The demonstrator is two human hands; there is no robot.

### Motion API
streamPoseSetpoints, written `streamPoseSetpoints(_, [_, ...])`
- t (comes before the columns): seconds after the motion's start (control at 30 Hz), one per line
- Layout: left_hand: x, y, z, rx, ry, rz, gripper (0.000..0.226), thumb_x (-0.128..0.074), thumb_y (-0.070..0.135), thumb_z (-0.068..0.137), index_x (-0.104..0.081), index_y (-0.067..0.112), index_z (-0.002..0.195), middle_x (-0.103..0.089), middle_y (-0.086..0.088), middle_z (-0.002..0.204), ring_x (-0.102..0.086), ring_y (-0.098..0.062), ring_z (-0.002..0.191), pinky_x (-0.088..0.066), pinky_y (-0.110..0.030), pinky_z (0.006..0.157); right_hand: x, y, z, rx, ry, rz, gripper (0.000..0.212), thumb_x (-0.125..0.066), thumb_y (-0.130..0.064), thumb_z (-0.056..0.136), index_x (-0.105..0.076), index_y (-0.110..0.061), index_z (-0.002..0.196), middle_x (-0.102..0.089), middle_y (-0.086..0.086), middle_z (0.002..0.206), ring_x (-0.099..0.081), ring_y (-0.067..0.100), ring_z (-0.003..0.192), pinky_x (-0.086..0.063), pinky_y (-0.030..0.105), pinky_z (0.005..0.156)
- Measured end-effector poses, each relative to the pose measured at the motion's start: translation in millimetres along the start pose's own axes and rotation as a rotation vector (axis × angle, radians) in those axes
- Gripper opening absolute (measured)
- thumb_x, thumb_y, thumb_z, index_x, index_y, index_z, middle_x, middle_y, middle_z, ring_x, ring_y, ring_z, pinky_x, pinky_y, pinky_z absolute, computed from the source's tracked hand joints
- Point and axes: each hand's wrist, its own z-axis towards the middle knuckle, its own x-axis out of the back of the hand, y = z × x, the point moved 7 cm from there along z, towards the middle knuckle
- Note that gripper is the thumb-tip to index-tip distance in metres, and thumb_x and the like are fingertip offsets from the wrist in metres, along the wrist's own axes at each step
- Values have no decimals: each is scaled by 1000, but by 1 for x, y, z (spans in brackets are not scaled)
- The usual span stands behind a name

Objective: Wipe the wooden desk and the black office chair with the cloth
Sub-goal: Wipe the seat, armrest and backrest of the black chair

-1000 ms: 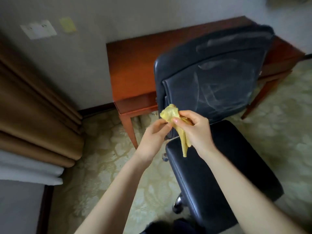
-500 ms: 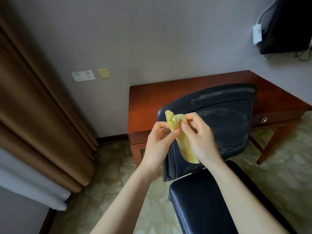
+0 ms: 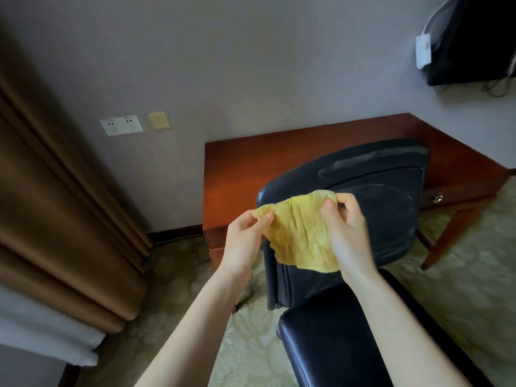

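A yellow cloth (image 3: pixel 300 233) is stretched out flat in the air between my two hands. My left hand (image 3: pixel 243 241) pinches its left top corner and my right hand (image 3: pixel 346 233) pinches its right top corner. Right behind the cloth stands the black office chair (image 3: pixel 391 208), its backrest streaked with dust and its seat (image 3: pixel 335 344) below my right forearm. The wooden desk (image 3: pixel 279 157) sits behind the chair against the wall, with a drawer knob (image 3: pixel 437 198) on its right front.
Brown curtains (image 3: pixel 55 205) hang at the left over a white sheer layer. Wall sockets (image 3: pixel 121 125) and a yellow note (image 3: pixel 159 120) are on the grey wall. A black screen (image 3: pixel 474 37) with cables hangs top right. Patterned carpet (image 3: pixel 181 275) covers the floor.
The cloth was bunched up between my hands; now my hands have pulled apart and spread it open. My view has lifted from the chair toward the wall.
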Motion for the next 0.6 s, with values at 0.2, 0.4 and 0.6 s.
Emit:
streamPoseSetpoints(0.2, [13,20,60,-162,-2,273,23,-59,28,92,-59,5,89,-66,-14,92,-58,-15,77,-50,-30,69,-22,12,25,0,358,-162,9,-65,-20,86,-57,-24,84,-65,-8,75,-58,3,64,-45,19,64])
streamPoseSetpoints(0.4, [5,45,91,-305,-137,344,18,-61,23,91,-57,10,79,-65,-7,78,-55,-10,64,-48,-30,65,-67,7,9,158,411,-37,25,-66,-12,87,-63,-35,98,-67,-21,98,-62,1,97,-47,11,80])
streamPoseSetpoints(0.6, [-21,38,79,-176,-419,182,18,-53,24,96,-66,16,89,-68,4,80,-63,-7,74,-50,-25,69,-77,26,-7,255,345,-66,45,-70,-6,82,-60,-25,121,-63,-8,121,-59,14,116,-48,29,93])
